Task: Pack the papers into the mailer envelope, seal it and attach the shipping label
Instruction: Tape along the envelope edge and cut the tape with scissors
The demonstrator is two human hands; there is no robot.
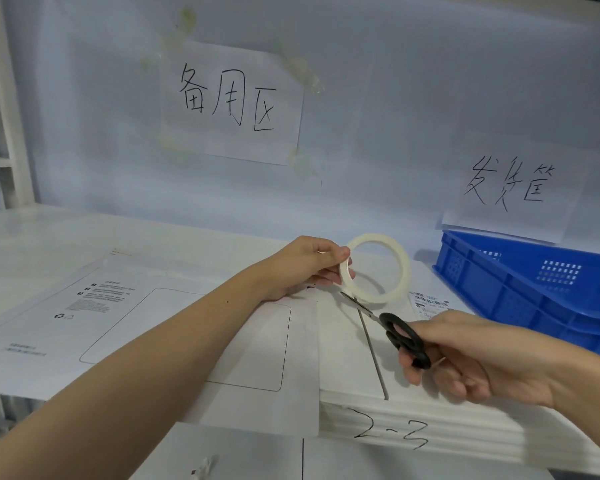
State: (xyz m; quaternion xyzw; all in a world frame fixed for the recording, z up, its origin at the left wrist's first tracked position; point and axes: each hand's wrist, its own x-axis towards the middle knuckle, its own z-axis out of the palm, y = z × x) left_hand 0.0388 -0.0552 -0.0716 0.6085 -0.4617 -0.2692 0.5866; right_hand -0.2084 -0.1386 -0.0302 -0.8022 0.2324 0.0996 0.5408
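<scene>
A white mailer envelope point(125, 327) with printed outlines lies flat on the white table, its near edge over the table's front. My left hand point(302, 266) holds a pale roll of tape point(404, 268) upright above the envelope's right end. My right hand point(465, 358) grips black-handled scissors point(400, 332), whose blades point up-left under the roll. A small shipping label point(430, 303) with a barcode lies flat on the table just right of the roll. The papers are not visible.
A blue plastic crate point(520, 282) stands at the right on the table. Two handwritten paper signs point(232, 102) hang on the back wall. The table's front edge point(430, 431) carries the mark "2-3". A white shelf frame point(4, 133) rises at the far left.
</scene>
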